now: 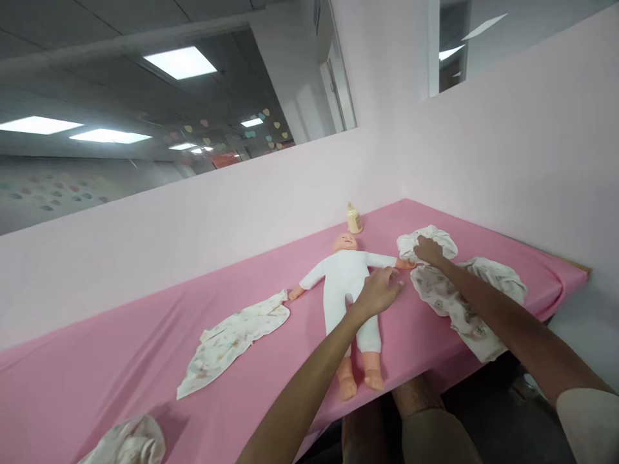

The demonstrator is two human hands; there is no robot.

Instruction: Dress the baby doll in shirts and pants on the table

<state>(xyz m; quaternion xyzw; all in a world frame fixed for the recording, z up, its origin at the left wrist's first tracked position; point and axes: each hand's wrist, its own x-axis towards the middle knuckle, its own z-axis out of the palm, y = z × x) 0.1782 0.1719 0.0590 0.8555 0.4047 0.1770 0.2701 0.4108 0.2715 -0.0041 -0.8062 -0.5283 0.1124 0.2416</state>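
Clock directions are taken from the doll's middle. Nearest, at 8 o'clock, a crumpled white floral cloth (133,443) sits low on a long table covered in smooth pink fabric (145,367). At 3 o'clock, a rumpled off-white patterned cloth (435,290) lies under the right forearm, one end hanging over the near edge. The person's left hand (380,293) is over the doll's side at 3 o'clock, fingers loosely bent and parted, grasping nothing visible; whether it touches the doll I cannot tell. The white-suited plastic baby doll (338,270) lies face up mid-table, head at 12, feet at 6, arms outstretched. A flat, pale floral cloth (236,336) spreads at 8 o'clock beside its hand. The right hand (429,250), at 2 o'clock, is closed fist-like on a bunched plain white cloth (447,240), fingertips hidden. Beyond the head stands a small cream bottle (354,221), near the pale pink wall (193,251).
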